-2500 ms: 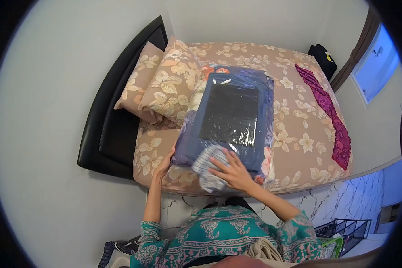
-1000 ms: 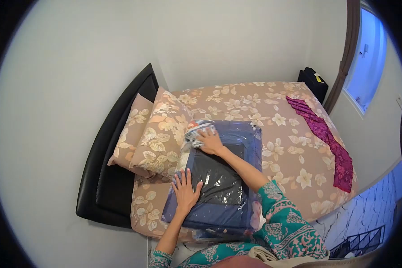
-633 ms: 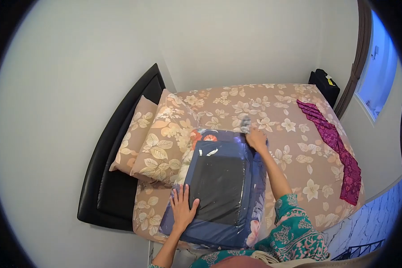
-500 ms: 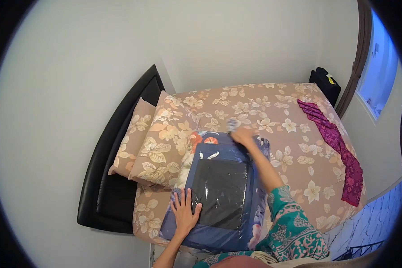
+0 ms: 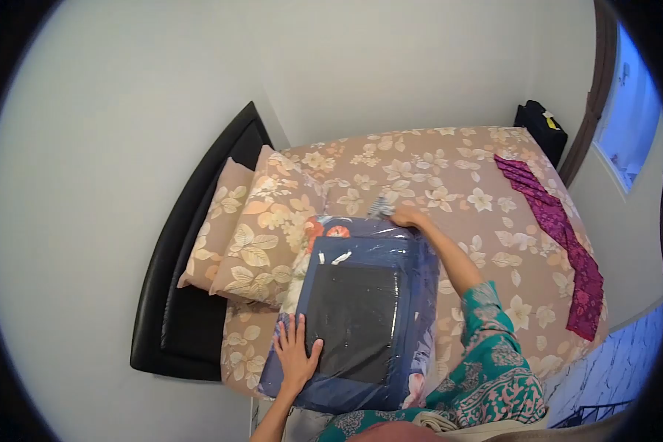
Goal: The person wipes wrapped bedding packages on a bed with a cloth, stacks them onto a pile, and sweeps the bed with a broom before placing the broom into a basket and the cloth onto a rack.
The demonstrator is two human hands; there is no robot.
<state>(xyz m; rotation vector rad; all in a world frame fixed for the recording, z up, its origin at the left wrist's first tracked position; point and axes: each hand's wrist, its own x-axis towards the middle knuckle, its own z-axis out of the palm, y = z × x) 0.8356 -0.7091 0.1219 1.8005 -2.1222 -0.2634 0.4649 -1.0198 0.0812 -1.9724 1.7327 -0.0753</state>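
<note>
A large package [image 5: 355, 324] wrapped in clear plastic lies on the bed, with blue and floral fabric and a dark panel inside. Resting on its near left part with spread fingers is my left hand [image 5: 296, 362]. My right hand [image 5: 411, 216] reaches to the package's far edge, its fingers closed on a small grey-and-white striped cloth [image 5: 381, 208]. The cloth sticks out to the left of the hand, just beyond that edge. Part of the right fingers is hidden from view.
The bed [image 5: 449, 158] has a brown floral sheet. Two matching pillows [image 5: 272, 228] lean against the black headboard [image 5: 177, 272], left of the package. A magenta patterned cloth [image 5: 556, 232] lies along the bed's right side. A black bag [image 5: 540, 127] stands at the far right corner.
My right hand has moved slightly right and nearer along the package's far edge, still with the cloth. The package appears shifted a little left. My left hand stays flat on it.
</note>
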